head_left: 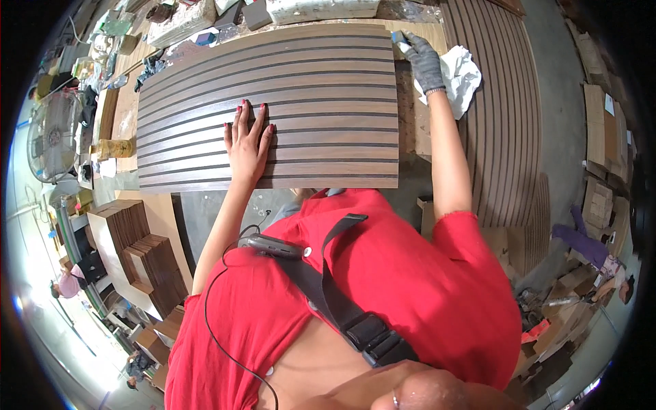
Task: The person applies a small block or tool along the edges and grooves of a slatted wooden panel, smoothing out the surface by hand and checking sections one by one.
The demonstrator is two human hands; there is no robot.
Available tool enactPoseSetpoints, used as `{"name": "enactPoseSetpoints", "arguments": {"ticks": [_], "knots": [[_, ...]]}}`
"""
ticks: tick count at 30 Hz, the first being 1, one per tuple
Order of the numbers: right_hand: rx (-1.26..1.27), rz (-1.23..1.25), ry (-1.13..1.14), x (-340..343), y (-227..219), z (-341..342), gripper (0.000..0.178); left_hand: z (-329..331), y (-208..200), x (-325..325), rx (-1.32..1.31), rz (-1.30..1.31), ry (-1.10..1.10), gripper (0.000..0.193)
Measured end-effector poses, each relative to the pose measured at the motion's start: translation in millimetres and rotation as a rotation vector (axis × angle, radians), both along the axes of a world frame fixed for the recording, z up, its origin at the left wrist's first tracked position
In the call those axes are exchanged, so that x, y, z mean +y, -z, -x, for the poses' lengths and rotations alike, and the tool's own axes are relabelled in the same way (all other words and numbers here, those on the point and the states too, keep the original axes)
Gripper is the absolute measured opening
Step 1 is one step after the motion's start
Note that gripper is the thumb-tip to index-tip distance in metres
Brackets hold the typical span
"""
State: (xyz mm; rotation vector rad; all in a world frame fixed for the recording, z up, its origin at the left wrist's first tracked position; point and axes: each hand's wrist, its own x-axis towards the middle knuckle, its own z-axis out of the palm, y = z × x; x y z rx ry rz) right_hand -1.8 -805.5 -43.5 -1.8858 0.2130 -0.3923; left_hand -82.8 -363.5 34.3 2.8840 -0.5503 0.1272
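A brown wood panel with dark grooves (328, 106) lies across the workbench in front of me. My left hand (247, 147) is bare and rests flat on it, fingers spread, near the middle of its front half. At the panel's far right corner, my right hand (425, 65) wears a grey glove. Its fingers close around a small blue block (398, 37) at the panel's right edge; the exact kind of block is unclear. A crumpled white cloth (461, 78) lies just right of the gloved hand, partly behind the wrist.
Tall slatted panels (502, 116) lie to the right. White packages (321, 9) sit along the bench's back, clutter at the far left. A fan (55, 143) and a bottle of yellow liquid (113, 148) stand left. Stacked boards (147, 260) are at lower left. Other people appear at both sides.
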Motion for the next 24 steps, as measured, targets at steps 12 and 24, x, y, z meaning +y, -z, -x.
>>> {"name": "enactPoseSetpoints", "arguments": {"ticks": [12, 24], "knots": [[0.063, 0.02, -0.117, 23, -11, 98, 0.043, 0, 2, -1, -0.011, -0.002, -0.01, 0.049], [0.06, 0.137, -0.092, 44, -29, 143, 0.042, -1, 5, -1, -0.01, -0.013, -0.007, 0.049]]}}
